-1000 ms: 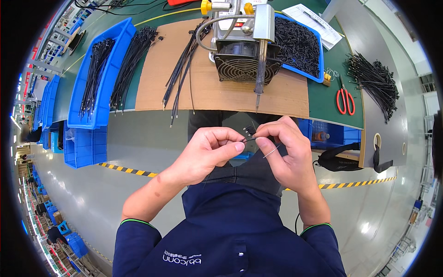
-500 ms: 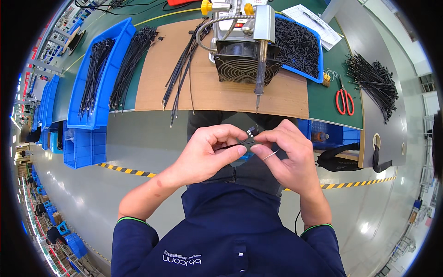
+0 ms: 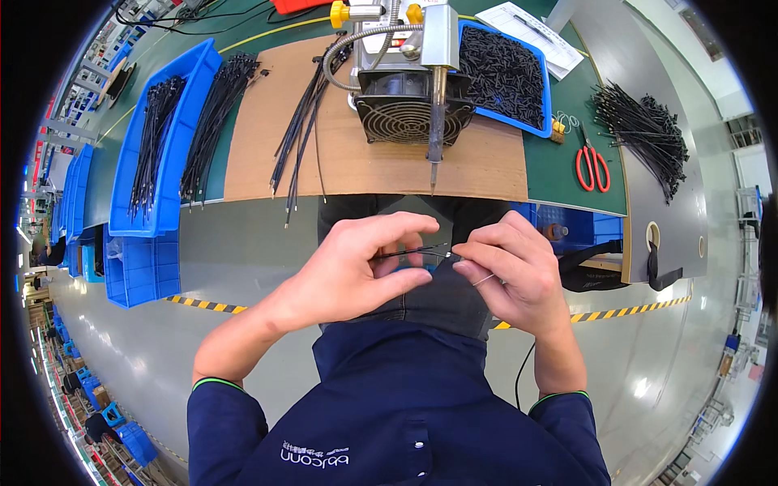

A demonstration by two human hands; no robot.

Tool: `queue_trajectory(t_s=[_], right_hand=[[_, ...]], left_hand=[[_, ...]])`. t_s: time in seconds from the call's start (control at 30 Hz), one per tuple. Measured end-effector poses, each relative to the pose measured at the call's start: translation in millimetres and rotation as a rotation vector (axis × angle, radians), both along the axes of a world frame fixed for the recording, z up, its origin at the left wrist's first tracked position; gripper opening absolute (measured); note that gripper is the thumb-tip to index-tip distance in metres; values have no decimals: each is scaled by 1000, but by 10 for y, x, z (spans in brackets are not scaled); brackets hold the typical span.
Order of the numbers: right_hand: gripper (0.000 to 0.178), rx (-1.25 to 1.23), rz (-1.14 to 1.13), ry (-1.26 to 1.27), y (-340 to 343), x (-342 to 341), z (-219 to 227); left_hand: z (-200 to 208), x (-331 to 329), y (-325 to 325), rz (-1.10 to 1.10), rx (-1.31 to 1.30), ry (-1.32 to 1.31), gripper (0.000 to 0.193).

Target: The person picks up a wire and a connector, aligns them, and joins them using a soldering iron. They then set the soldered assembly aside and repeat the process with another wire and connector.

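In front of my lap, a thin black cable (image 3: 405,253) with split ends stretches between my hands. My left hand (image 3: 356,263) has its thumb and forefinger apart, while its other fingers curl round the cable. My right hand (image 3: 515,271) pinches near a small bright tip at one cable end; its fingertips hide most of that part. A thin silvery wire (image 3: 484,279) sticks out between the right fingers. Just beyond my hands, a soldering iron (image 3: 436,154) points down from its stand, with a black fan (image 3: 409,119) beside it.
Cardboard (image 3: 259,154) covers the table's middle, with loose black cables (image 3: 304,121) on it. Left stand a blue bin (image 3: 170,190) of cables and another cable bundle (image 3: 217,121). Right are a blue tray (image 3: 546,97) of small black parts, red-handled scissors (image 3: 592,168) and a cable pile (image 3: 648,134).
The small black connector that showed between my fingertips is out of sight now. My left thumb and forefinger have spread apart. The whole view has shifted slightly.
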State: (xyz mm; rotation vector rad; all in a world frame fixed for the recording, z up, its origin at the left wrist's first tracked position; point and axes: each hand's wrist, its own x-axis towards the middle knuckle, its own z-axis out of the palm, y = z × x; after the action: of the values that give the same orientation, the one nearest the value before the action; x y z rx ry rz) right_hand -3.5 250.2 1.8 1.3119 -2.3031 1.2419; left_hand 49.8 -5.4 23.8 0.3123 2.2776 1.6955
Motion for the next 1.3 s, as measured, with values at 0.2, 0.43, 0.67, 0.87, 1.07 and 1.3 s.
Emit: queue_trajectory(t_s=[0.2,0.43,0.67,0.87,1.07,1.3], right_hand=[[23,-67,0,-79,-48,43,-85],[22,-104,-42,-80,-86,70,-149],[21,-165,-67,-80,-130,80,-257],[21,-161,-75,-71,-148,77,-282],[22,-214,-100,-44,-178,62,-321],[22,-222,-131,-8,-213,78,-357]], left_hand=[[-229,-27,69,40,-328,779,35],[-234,9,136,68,-379,749,23],[-179,12,156,58,-322,576,15],[-150,5,154,73,-402,661,15],[-176,-16,153,55,-344,587,14],[-204,-53,151,61,-224,487,9]])
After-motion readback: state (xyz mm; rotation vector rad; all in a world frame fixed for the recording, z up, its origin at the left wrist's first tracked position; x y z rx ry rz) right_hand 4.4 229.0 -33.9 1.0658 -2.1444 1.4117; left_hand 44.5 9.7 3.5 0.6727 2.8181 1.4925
